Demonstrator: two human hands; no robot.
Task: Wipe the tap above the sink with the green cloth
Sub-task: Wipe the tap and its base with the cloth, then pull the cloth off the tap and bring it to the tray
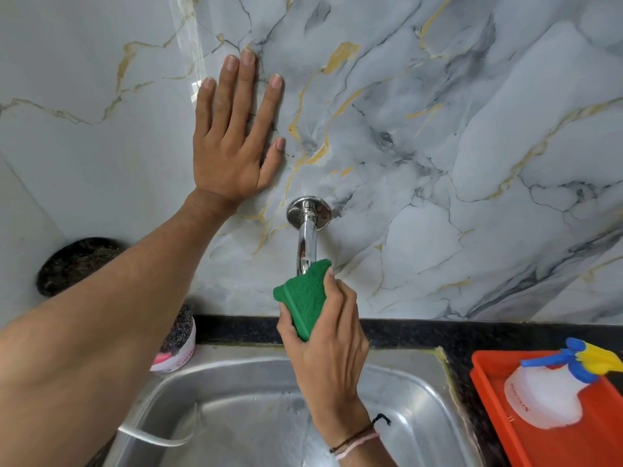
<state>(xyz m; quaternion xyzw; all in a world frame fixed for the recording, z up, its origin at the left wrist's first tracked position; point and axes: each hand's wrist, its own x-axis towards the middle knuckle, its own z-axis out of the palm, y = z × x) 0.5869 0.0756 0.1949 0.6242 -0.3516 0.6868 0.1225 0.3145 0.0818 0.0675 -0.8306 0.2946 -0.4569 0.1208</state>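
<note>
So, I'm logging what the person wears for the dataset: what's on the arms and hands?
Both forearms are bare, with no sleeves and no gloves. The right hand has thin thread bands at the wrist, one dark and one pale pink. The left hand shows no rings or bands.

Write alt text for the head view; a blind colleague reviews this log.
The right hand presses a green cloth against the chrome tap above a steel sink. The left hand lies flat on the marble wall. A spray bottle lies in an orange tray.
</note>
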